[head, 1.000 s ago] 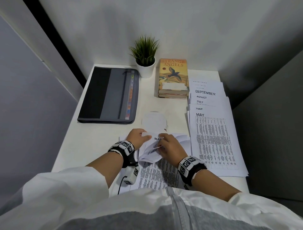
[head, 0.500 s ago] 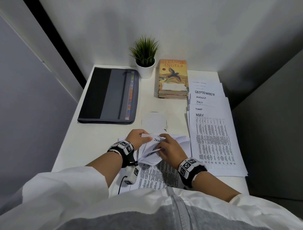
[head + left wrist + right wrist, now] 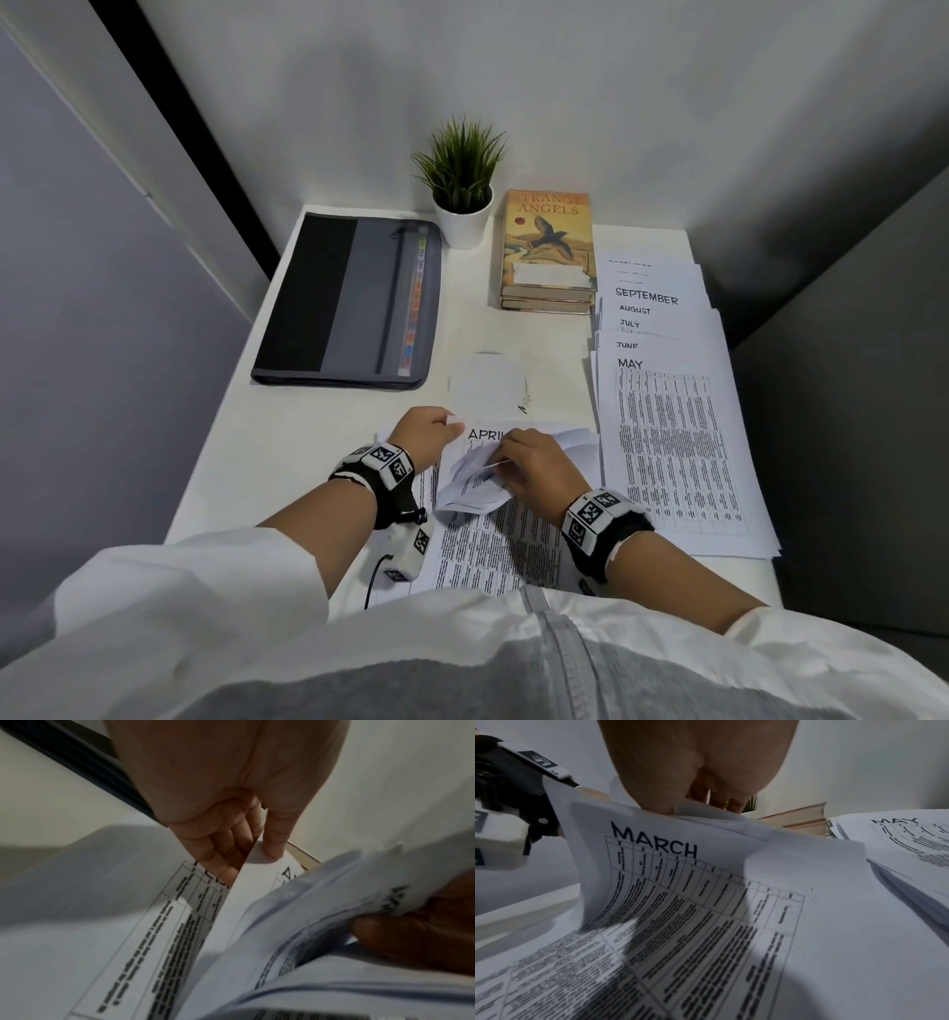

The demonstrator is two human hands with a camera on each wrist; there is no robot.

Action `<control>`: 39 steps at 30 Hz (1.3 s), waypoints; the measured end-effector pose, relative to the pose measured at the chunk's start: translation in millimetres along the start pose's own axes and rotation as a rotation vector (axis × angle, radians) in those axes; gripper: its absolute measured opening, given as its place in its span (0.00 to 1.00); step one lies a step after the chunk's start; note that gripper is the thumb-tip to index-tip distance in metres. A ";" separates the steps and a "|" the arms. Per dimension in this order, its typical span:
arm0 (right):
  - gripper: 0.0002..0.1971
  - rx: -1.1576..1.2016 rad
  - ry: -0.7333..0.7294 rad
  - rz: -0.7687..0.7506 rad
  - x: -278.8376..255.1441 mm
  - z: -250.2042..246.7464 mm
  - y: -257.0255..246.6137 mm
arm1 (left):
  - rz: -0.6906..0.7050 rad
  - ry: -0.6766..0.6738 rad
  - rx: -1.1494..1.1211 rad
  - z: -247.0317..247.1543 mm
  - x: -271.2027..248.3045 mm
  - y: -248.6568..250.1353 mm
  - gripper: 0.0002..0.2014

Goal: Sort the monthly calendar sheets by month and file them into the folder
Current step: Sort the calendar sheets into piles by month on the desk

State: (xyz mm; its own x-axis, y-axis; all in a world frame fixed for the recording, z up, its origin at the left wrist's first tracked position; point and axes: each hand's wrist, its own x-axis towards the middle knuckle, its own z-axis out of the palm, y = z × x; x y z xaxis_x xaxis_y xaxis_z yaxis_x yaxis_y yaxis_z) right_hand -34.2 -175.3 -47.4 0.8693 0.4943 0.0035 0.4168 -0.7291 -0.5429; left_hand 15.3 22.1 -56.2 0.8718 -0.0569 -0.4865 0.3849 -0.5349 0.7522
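Head view, left hand pinching APRIL sheet corner, right hand gripping folded-back sheets

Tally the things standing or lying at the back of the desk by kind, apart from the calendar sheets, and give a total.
Zip folder: 1
Potted plant: 1
Books, stacked: 2
Total: 4

A small office or study nook: a white table pushed into a corner of plain walls. Behind the grey zip folder stands a potted plant, beside it stacked books, and printed calendar sheets beyond those.
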 end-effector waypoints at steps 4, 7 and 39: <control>0.07 -0.059 -0.131 -0.018 7.8 -5.8 -2.3 | 0.127 0.154 -0.041 -1.3 -9.3 17.4 0.07; 0.12 -0.089 -0.199 -0.011 14.5 -10.5 -3.7 | 0.181 0.226 -0.093 -2.5 -15.6 24.3 0.10; 0.04 0.059 0.000 0.161 26.6 -7.3 -2.2 | -0.019 0.082 -0.010 -28.0 -0.6 -34.4 0.17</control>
State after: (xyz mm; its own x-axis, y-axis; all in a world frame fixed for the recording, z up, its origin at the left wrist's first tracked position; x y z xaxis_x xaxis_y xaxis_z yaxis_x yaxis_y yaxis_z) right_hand -10.0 -164.0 -40.0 0.9234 0.3737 -0.0874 0.2561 -0.7696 -0.5849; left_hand 10.0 64.1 -69.3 0.8859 0.0230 -0.4633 0.4045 -0.5269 0.7475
